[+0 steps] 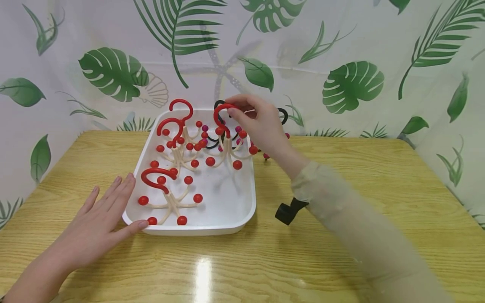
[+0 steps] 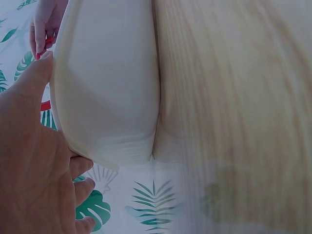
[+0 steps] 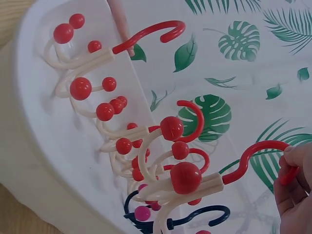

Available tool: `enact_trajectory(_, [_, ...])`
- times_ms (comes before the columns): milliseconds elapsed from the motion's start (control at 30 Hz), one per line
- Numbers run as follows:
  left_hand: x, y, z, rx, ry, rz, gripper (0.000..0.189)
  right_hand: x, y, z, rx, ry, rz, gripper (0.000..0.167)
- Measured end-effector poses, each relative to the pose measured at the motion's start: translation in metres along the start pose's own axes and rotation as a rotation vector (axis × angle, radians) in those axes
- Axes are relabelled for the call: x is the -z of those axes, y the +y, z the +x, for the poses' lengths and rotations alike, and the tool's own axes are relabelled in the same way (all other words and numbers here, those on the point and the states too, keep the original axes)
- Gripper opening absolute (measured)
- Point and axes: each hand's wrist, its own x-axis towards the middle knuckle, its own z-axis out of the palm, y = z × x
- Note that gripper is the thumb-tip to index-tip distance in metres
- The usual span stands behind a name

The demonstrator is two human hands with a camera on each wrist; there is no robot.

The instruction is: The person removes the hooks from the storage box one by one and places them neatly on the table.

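Observation:
My right hand (image 1: 261, 122) pinches the red hook (image 3: 261, 145) of a beige multi-arm hanger (image 1: 227, 147) with red ball tips. That hanger is upright over the right part of a white tray (image 1: 223, 229). Fingers straight, my left hand (image 1: 100, 221) lies at the tray's near left corner, its thumb against the rim. Nearest to it inside the tray stands another red-hooked hanger (image 1: 172, 204). Two more of the same kind, one of them a hanger (image 1: 178, 158) in the middle, stand close together along the tray's left side, their arms overlapping in view.
Behind the held hanger are black hangers with magenta balls, one showing a black hook (image 1: 283, 115) beyond the right hand. A black strap-like piece (image 1: 286, 213) shows beneath the right sleeve (image 1: 341, 210). The wooden table (image 1: 379, 181) meets a leaf-patterned backdrop (image 1: 295, 63).

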Motion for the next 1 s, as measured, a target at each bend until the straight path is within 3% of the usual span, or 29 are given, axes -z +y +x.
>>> enact_trajectory(400, [0.001,0.000,0.000,0.002,-0.003,-0.002,0.098,0.036,-0.007,-0.006,0.016,0.056,-0.004,0.023])
enact_trajectory(1000, [0.001,0.000,0.000,0.011,-0.014,-0.016,0.099,0.094,0.006,-0.024,-0.112,0.137,-0.113,0.028])
